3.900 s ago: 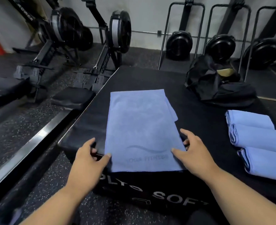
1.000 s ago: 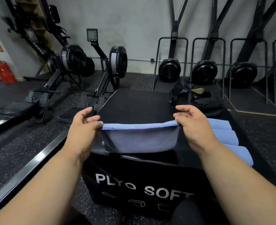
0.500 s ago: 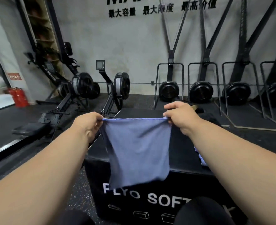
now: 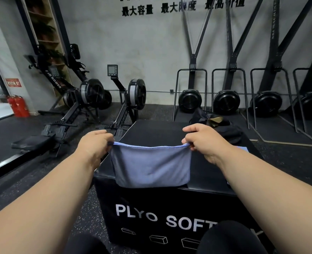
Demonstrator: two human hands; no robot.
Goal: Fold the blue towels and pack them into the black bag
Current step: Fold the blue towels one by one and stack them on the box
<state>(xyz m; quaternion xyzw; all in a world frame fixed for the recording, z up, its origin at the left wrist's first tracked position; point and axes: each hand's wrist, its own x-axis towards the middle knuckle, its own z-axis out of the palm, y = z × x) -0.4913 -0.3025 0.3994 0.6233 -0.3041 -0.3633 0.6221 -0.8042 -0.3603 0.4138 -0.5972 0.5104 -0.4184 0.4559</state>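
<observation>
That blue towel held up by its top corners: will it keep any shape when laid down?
Probably not: the blue towel sags between the left hand and right hand, so it is floppy. It looks light, held by pinches alone. Its lower edge drapes on the plyo box.

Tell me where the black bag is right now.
In the head view, the black bag sits at the far right of the plyo box top, beyond the right hand, partly hidden behind it.

Left hand (image 4: 93, 143), right hand (image 4: 204, 142) pinching blue towel (image 4: 150, 166) above plyo box (image 4: 160, 213)

Left hand (image 4: 94, 143), right hand (image 4: 202, 142) raised, apparently pinching.
</observation>
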